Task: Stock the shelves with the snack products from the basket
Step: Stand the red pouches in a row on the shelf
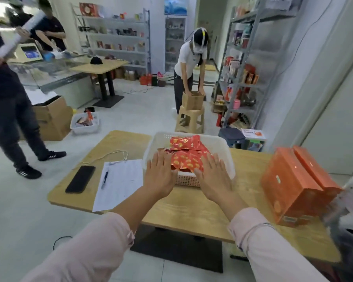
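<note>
Left grip [160, 176] and right grip [213, 177], both released, are lying flat over red snack packets [184, 159]; scooping loosely is likely risking spills past the white basket [225, 157].

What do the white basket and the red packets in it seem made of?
White perforated basket: likely moulded plastic, matt, with a grid of small holes. Red snack packets: probably glossy foil or plastic film; they crinkle and catch light.

One head-worn camera — looking forward and down, close over the table [192, 206], shop room beyond.
</note>
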